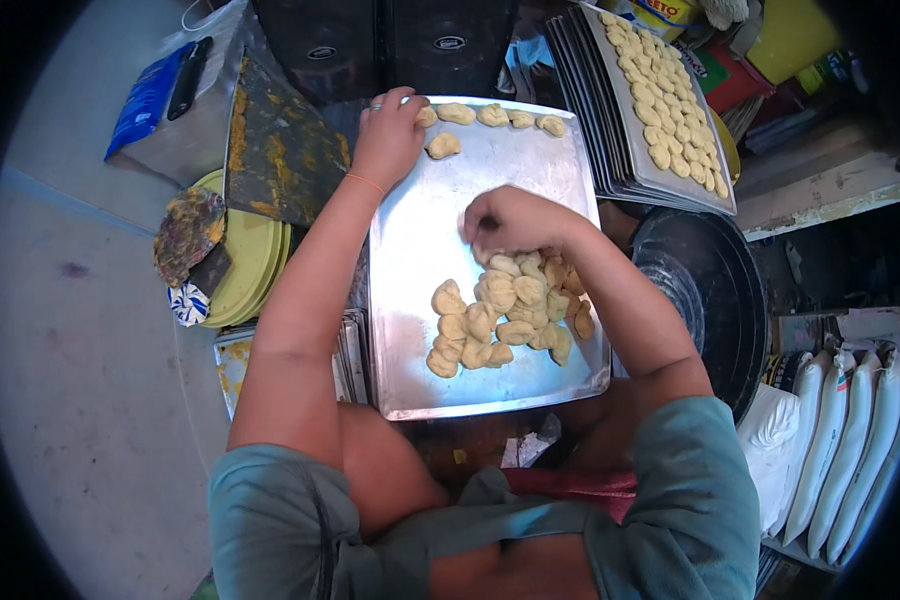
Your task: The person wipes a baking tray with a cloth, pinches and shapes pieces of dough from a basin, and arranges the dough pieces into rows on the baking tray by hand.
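A metal baking tray (412,240) lies before me with a loose heap of pale dough pieces (525,311) on its near half. Along its far edge runs a row of dough pieces (493,115), and a single dough piece (443,145) sits just below them. At the far left corner, the fingers of my left hand (391,135) curl over a dough piece (425,116), which shows partly beside them. My right hand (516,219) is curled and blurred at the heap's far side. Whether its fingers hold any dough is hidden.
A slanted stack of trays (604,142) stands at the far right, its top one covered with dough pieces. Nearer are a large black basin (720,300) and several white packed bags (817,442). Stacked yellow lids (259,277) and a stained board (277,142) stand on the left.
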The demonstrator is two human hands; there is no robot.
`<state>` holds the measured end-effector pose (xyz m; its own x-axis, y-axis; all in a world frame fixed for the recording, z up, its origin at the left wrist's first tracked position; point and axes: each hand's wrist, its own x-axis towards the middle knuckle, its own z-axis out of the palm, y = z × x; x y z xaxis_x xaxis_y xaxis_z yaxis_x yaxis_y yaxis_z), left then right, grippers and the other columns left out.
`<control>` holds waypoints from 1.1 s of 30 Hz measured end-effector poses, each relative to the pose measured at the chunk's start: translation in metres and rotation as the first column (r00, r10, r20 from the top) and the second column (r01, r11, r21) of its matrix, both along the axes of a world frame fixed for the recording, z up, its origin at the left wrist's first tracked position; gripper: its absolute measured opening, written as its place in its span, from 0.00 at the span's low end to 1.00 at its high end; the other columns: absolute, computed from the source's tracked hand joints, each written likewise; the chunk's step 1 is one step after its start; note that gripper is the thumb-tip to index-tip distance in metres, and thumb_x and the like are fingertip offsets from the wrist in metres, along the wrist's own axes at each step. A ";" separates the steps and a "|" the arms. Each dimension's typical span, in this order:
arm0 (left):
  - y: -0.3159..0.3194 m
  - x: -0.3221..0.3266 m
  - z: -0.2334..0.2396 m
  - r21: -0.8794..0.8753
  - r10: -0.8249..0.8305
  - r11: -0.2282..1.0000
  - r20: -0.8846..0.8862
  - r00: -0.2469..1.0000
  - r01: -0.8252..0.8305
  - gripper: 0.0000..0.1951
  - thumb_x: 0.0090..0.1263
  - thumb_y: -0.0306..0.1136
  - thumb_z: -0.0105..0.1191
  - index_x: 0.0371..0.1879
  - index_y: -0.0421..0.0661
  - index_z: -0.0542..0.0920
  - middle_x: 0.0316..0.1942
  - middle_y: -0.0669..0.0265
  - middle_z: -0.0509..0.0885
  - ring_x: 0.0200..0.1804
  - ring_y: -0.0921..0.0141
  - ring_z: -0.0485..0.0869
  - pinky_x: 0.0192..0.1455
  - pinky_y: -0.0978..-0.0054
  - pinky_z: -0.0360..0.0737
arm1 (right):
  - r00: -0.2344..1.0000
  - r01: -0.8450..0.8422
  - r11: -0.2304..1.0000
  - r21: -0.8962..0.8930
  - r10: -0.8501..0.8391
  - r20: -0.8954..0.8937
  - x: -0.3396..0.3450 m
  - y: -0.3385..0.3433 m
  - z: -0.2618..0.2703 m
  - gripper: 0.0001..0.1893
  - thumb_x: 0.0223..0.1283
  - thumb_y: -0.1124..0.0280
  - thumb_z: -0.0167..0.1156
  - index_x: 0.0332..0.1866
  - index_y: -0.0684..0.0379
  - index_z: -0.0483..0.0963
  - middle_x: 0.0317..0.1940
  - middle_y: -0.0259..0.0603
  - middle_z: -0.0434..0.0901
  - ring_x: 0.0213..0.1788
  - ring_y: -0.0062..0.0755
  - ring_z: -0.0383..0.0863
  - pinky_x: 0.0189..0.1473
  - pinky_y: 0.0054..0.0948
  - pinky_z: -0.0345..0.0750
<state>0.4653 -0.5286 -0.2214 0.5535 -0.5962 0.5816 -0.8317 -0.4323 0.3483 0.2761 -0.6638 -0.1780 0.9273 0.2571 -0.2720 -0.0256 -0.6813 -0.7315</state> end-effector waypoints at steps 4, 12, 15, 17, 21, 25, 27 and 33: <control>0.002 -0.022 0.020 0.132 -0.251 0.962 0.065 0.966 0.241 0.13 0.61 0.35 0.59 0.44 0.48 0.83 0.47 0.64 0.80 0.57 0.61 0.74 0.62 0.59 0.65 | 0.832 0.442 0.849 0.290 -0.509 0.222 0.034 -0.034 -0.008 0.06 0.53 0.79 0.62 0.36 0.64 0.81 0.30 0.39 0.84 0.33 0.24 0.82 0.41 0.24 0.78; 0.003 -0.020 0.023 0.255 -0.133 0.960 0.046 0.990 0.117 0.15 0.59 0.38 0.58 0.45 0.49 0.83 0.49 0.63 0.79 0.57 0.62 0.73 0.64 0.60 0.61 | 0.829 0.487 0.873 0.000 -0.462 0.314 0.030 -0.038 0.007 0.17 0.51 0.66 0.69 0.45 0.62 0.81 0.37 0.43 0.83 0.38 0.32 0.82 0.45 0.28 0.78; -0.012 -0.035 0.019 0.078 -0.261 0.964 0.078 0.962 0.255 0.16 0.58 0.37 0.58 0.45 0.49 0.83 0.50 0.62 0.79 0.58 0.61 0.73 0.64 0.59 0.61 | 0.996 0.070 0.981 -0.183 -0.059 0.061 -0.026 -0.049 0.018 0.18 0.46 0.68 0.71 0.43 0.62 0.80 0.44 0.43 0.79 0.43 0.33 0.79 0.49 0.30 0.76; -0.018 -0.036 0.012 0.088 -0.301 0.952 0.108 0.947 0.293 0.15 0.57 0.34 0.57 0.45 0.50 0.83 0.51 0.64 0.79 0.58 0.61 0.73 0.64 0.59 0.62 | 0.999 0.001 0.991 -0.133 0.004 0.034 -0.027 -0.052 0.011 0.16 0.45 0.71 0.69 0.43 0.62 0.80 0.42 0.43 0.80 0.42 0.33 0.79 0.49 0.30 0.76; -0.028 -0.033 0.011 0.322 -0.180 0.934 0.061 0.982 0.152 0.15 0.58 0.30 0.55 0.45 0.51 0.83 0.50 0.67 0.80 0.58 0.63 0.73 0.62 0.61 0.62 | 0.893 0.427 0.891 0.150 -0.442 0.084 0.000 -0.068 -0.006 0.13 0.47 0.77 0.65 0.41 0.65 0.79 0.35 0.38 0.81 0.40 0.25 0.79 0.47 0.26 0.76; -0.037 -0.043 0.014 0.215 -0.148 0.969 0.092 0.985 0.125 0.15 0.58 0.28 0.54 0.45 0.52 0.84 0.47 0.69 0.81 0.57 0.64 0.73 0.61 0.61 0.62 | 0.727 0.588 0.771 0.242 -0.636 0.259 0.031 -0.070 -0.022 0.14 0.50 0.71 0.66 0.42 0.64 0.80 0.33 0.42 0.83 0.37 0.30 0.83 0.44 0.27 0.78; -0.040 -0.043 0.013 0.159 -0.212 0.968 0.106 0.972 0.194 0.15 0.58 0.29 0.54 0.46 0.53 0.84 0.47 0.70 0.81 0.57 0.64 0.73 0.60 0.62 0.62 | 0.712 0.637 0.750 0.180 -0.661 0.235 0.036 -0.063 -0.025 0.16 0.48 0.70 0.67 0.44 0.64 0.80 0.33 0.43 0.83 0.37 0.33 0.83 0.44 0.29 0.78; -0.052 -0.047 0.006 0.284 -0.257 0.932 0.073 0.964 0.227 0.15 0.59 0.34 0.56 0.46 0.53 0.85 0.45 0.71 0.82 0.56 0.67 0.74 0.60 0.63 0.62 | 0.846 0.504 0.850 -0.152 -0.449 0.288 0.002 -0.079 -0.015 0.19 0.47 0.71 0.69 0.47 0.63 0.79 0.33 0.40 0.83 0.34 0.27 0.81 0.40 0.26 0.77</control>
